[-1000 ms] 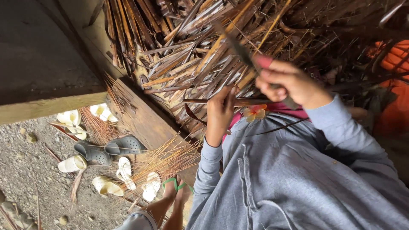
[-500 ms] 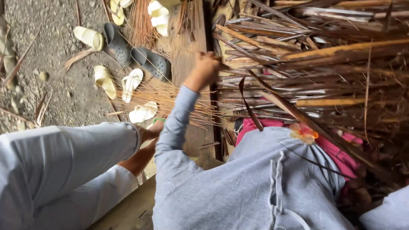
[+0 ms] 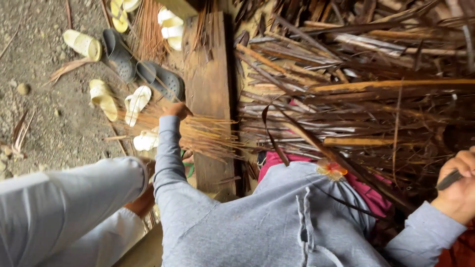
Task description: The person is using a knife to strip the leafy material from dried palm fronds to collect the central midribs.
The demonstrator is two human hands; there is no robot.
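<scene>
This was an open-air rural work spot: bare gravel ground [image 3: 44,123] at left, a rough wooden plank [image 3: 208,94], heaped dried palm fronds [image 3: 346,89] at right, and scattered sandals [image 3: 118,59] far left.

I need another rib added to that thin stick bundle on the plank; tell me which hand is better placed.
Probably the left hand: it rests on the stick bundle, while the right hand grips a dark handle far off.

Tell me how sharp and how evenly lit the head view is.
Head view: soft daylight, no glare; the gravel ground is brighter, the pile of dry leaf strips darkens toward the right edge; the left hand and right hand look slightly soft.
</scene>
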